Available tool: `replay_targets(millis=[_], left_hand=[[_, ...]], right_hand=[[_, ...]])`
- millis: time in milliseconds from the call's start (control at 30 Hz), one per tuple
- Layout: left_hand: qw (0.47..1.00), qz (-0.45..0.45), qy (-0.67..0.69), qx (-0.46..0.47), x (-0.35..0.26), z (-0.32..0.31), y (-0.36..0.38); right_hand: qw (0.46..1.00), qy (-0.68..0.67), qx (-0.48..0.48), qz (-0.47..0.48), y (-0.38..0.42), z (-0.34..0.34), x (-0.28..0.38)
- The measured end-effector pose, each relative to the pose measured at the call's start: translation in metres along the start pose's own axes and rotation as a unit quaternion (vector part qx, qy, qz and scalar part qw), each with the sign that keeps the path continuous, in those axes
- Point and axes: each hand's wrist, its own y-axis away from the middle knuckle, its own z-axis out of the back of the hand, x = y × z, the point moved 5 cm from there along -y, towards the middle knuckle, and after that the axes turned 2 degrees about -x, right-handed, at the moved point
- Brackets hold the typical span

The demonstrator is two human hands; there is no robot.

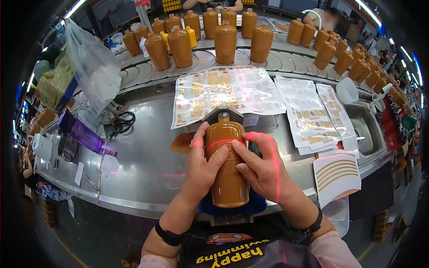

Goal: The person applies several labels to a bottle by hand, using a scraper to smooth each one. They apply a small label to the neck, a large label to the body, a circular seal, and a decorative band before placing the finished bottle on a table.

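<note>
A glossy brown bottle lies in front of me, its neck pointing away toward a dark angled stop. My left hand grips its left side, fingers along the edge and thumb on the front face. My right hand holds the right side, with its thumb pressed on the gold lettering at the middle of the bottle. A red laser line crosses the bottle and both hands. Under the bottle's lower end is a blue pad.
Beyond the sticker sheets a conveyor carries several brown bottles. More label sheets and curved gold-striped strips lie right, near a sink. Left are scissors, a purple bottle and a plastic bag.
</note>
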Motion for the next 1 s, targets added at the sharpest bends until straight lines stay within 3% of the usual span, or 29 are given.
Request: replay_targets(millis=[233,333,433,933,1000], left_hand=[[0.998,-0.029,-0.059,-0.008,0.0018,0.0024,0.0029],[1.0,0.016,0.024,0.001,-0.0005,-0.0001,-0.0031],[0.999,-0.01,-0.047,0.005,0.0022,0.0033,-0.0026],[0.999,0.019,0.043,0.011,-0.004,-0.0016,-0.0008],[1.0,0.009,0.005,0.012,0.0,0.0005,-0.0019]], right_hand=[[1.0,0.001,0.004,0.007,0.0033,0.0024,0.0062],[1.0,-0.011,0.012,0.005,0.0012,-0.0004,0.0081],[1.0,-0.003,0.015,-0.003,0.0009,-0.0001,0.0069],[0.999,-0.023,0.02,-0.02,0.0018,-0.0008,0.0068],[1.0,-0.015,0.018,-0.02,0.0008,-0.0023,0.0062]])
